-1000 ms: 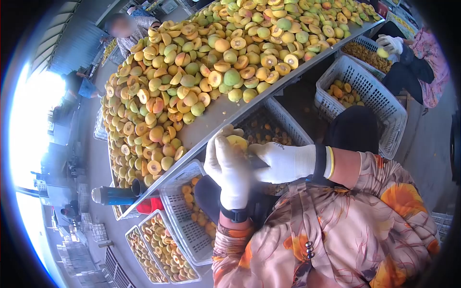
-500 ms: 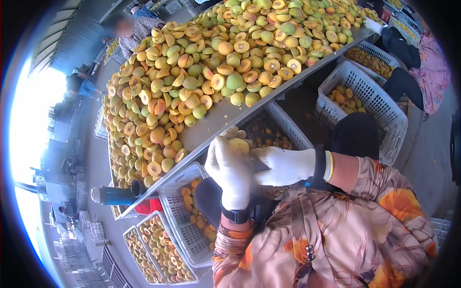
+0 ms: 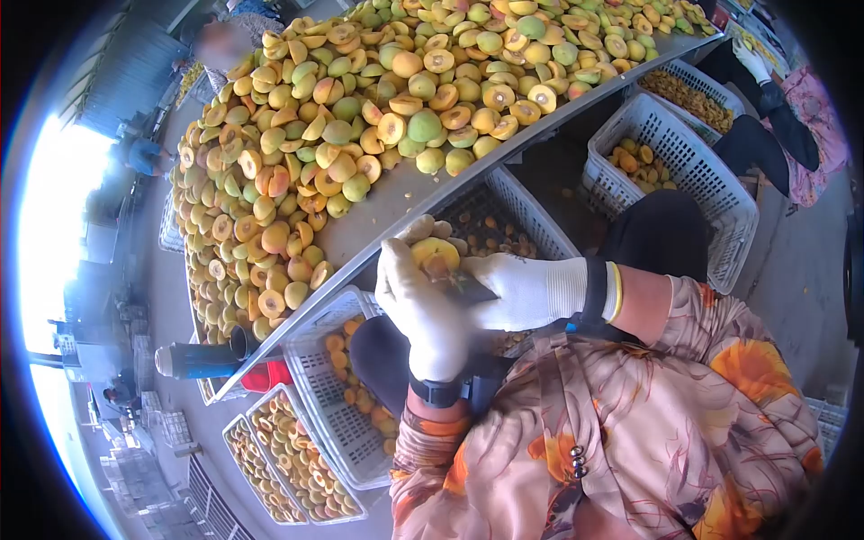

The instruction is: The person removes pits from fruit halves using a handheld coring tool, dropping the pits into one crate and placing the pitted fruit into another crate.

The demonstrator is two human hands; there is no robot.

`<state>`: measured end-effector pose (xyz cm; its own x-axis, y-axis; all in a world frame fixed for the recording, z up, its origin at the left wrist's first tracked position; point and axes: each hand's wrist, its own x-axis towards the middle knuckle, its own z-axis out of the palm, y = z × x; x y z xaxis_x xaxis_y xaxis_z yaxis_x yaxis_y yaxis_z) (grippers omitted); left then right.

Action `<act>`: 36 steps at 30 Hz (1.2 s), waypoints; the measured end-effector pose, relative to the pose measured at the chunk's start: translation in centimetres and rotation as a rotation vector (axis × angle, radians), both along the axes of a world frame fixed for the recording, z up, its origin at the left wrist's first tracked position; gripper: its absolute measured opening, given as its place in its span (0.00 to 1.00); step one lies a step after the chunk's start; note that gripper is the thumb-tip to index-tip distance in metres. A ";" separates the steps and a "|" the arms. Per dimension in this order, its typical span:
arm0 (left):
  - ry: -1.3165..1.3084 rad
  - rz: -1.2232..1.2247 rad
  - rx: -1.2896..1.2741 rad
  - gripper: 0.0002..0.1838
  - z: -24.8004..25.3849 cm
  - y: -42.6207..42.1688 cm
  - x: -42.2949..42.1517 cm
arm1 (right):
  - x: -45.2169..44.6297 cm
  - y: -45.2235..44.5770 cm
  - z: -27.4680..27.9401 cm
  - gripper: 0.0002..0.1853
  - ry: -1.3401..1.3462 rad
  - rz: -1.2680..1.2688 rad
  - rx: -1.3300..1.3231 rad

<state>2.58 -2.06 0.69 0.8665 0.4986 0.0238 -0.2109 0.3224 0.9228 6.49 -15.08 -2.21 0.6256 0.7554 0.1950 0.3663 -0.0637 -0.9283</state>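
Note:
My left hand [image 3: 418, 310], in a white glove with a dark band at the wrist, is closed around a yellow peach half [image 3: 436, 256]. The fruit's orange flesh faces up between the fingers. My right hand [image 3: 517, 290], also white-gloved, is closed on a dark tool [image 3: 472, 290] that points toward the peach half. Most of the tool is hidden by the gloves, so its exact kind does not show. Both hands meet just in front of the metal table's edge [image 3: 360, 259], above my lap.
Cut peaches [image 3: 333, 135] are heaped on the table. Below stand a crate of small brown pieces [image 3: 540, 216], a crate of fruit [image 3: 337, 423] and another crate [image 3: 670, 166] at right. Filled trays [image 3: 301, 454] and a blue cylinder [image 3: 200, 360] lie left. A co-worker's gloved hand [image 3: 754, 61] is far right.
The view has shifted slightly. The peach half in my left hand now shows more of its flesh, and the dark tool shows more plainly. A co-worker's gloved hand appears raised at far right.

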 end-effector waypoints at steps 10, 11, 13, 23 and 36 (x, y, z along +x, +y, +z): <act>0.042 -0.070 -0.230 0.28 0.0 0.6 0.4 | 1.0 0.3 0.3 0.15 0.118 0.102 -0.073; 0.021 -0.071 -0.107 0.28 -0.2 0.8 0.5 | 1.2 0.3 0.0 0.15 0.107 0.113 -0.109; -0.028 -0.066 0.134 0.28 -0.8 1.6 0.7 | 1.3 0.1 0.4 0.15 0.109 0.119 -0.115; -0.162 -0.368 0.198 0.28 -1.2 4.0 1.5 | 1.9 -1.0 3.5 0.10 0.591 0.333 -0.250; -0.130 -0.492 0.040 0.33 0.6 4.0 0.7 | -0.2 0.1 3.3 0.09 1.010 0.424 -0.001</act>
<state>3.27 1.98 1.27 0.9871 0.0290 0.1576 -0.1568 0.3777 0.9126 6.32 -14.94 1.10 0.1855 0.9469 -0.2625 -0.5711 -0.1135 -0.8130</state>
